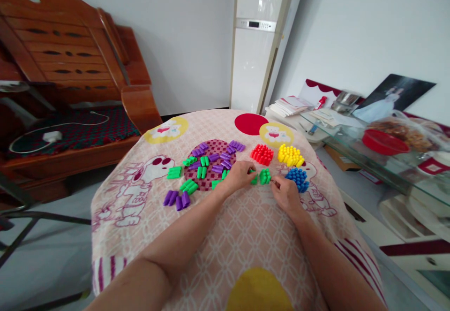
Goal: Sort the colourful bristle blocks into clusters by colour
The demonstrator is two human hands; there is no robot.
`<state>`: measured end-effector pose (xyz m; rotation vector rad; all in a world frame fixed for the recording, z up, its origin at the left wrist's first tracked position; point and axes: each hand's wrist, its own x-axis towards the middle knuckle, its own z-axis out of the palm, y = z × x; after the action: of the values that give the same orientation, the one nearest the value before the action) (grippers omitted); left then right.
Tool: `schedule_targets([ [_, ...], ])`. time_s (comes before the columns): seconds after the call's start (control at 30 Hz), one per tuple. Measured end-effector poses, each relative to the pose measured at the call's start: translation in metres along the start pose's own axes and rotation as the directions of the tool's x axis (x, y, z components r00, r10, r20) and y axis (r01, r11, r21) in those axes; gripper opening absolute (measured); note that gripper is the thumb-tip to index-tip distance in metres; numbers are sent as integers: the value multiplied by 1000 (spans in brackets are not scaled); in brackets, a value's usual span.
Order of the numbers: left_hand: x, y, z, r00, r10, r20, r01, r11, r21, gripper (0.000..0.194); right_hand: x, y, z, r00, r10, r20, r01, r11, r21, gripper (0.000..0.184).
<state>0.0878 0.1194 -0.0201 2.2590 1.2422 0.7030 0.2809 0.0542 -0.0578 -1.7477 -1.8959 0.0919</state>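
Note:
My left hand [242, 176] is closed, its fingertips on a small green plastic piece [253, 178] that the fingers partly cover. Just right of it stands a tight cluster of green plastic pegs [265, 176]. The fingers of my right hand [284, 193] are pinched together at this cluster's right edge. Beyond my hands are a red peg cluster [262, 155] and a yellow one [291, 155]. A blue cluster [297, 179] lies close by my right hand. Left of my left hand, purple tube pieces [200, 149] and green ones [189, 186] are scattered in small joined groups.
A patterned cloth [218, 236] covers the table. At the right, a glass-topped cabinet [351, 147] carries papers [288, 106], a red bowl [385, 141] and a photo [393, 97]. A wooden bench [70, 53] stands at the left, a white upright unit [255, 62] behind.

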Motion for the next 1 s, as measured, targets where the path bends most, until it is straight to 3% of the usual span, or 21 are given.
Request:
schedule_targets([
  [0.13, 2, -1, 8, 999, -51, -7, 50, 991, -124, 20, 0, 0, 1, 1000, 16, -1, -16, 1000, -6, 23],
  [0.37, -2, -10, 9, 979, -131, 158, 176, 934, -311, 21, 0, 1, 2, 1000, 10, 5, -10, 1000, 4, 23],
  [0.53, -3, -8, 17, 975, -137, 176, 194, 911, -364, 27, 0, 1, 0, 1000, 14, 18, -14, 1000, 6, 24],
  [0.63, -3, -7, 12, 985, -114, 127, 148, 942, -302, 28, 0, 1, 0, 1000, 1, 6, -1, 1000, 27, 25],
  [0.73, -3, -7, -12, 997, -72, -14, 70, 991, -111, 28, -1, 4, 0, 1000, -20, 6, 20, 998, 63, 26],
  [0.83, -7, -15, -56, 992, -55, -112, 70, 989, 131, 30, 0, 6, 1, 1000, -20, 7, 20, 996, 83, 26],
  [1.0, -35, -61, -138, 936, -290, -197, 348, 837, 421, 36, 0, 7, 1, 1000, -24, 1, 24, 997, 74, 28],
])
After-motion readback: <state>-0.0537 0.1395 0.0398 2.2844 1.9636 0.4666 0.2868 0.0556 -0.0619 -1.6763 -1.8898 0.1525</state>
